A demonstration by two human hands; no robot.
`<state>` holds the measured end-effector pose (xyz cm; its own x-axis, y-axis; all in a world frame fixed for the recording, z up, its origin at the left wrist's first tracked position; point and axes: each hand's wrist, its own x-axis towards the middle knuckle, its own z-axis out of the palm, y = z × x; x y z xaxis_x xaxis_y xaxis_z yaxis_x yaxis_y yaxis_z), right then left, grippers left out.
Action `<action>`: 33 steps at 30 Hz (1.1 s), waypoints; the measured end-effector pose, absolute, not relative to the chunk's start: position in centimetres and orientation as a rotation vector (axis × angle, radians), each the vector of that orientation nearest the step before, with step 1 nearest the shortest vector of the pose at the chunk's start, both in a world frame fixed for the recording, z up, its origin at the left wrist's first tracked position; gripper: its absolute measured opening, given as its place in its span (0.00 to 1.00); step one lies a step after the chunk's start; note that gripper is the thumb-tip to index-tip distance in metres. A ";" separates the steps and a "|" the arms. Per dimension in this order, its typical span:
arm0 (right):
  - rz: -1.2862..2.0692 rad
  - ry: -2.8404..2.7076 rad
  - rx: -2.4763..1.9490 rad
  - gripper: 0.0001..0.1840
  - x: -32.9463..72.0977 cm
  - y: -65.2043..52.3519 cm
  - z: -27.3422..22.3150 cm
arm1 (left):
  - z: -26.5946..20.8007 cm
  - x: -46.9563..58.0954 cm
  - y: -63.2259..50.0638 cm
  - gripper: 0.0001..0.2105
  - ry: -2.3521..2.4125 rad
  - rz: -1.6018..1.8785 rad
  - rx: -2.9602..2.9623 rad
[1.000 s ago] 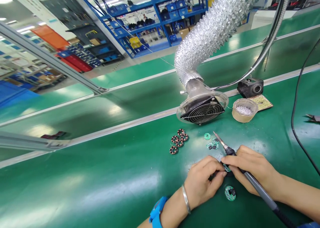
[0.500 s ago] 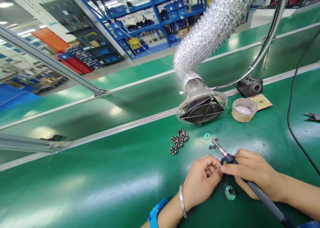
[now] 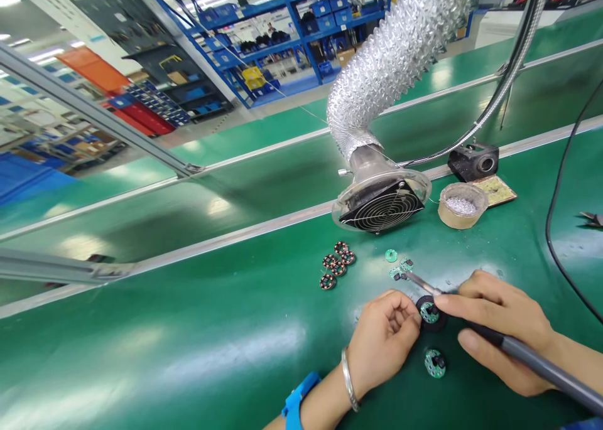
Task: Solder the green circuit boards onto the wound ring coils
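Gripping iron in right hand | at ring with left hand, cannot tell whether gripping | on glossy green table, fan near far edge | blue shelves beyond

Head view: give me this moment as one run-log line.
Left hand: at edge of black ring | Right hand: holds soldering iron | Green board: inside black ring | Second board: on table, nearer wearer
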<state>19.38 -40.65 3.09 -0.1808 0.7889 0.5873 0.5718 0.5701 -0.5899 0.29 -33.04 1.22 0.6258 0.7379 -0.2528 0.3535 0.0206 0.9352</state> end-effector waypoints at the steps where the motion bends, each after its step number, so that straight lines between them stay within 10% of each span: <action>1: 0.334 -1.838 -1.125 0.20 19.4 -40.9 3.4 | 1.2 0.3 -33.0 0.03 0.942 0.375 1.579; 33: 0.478 -1.712 -1.175 0.09 19.0 -41.6 4.3 | 1.5 0.7 -33.0 0.04 0.972 0.381 1.564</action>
<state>19.04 -41.56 4.34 -0.0657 0.8684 0.4916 0.4883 0.4576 -0.7431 0.65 -32.99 1.53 0.5980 0.7539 -0.2721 0.3676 0.0437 0.9290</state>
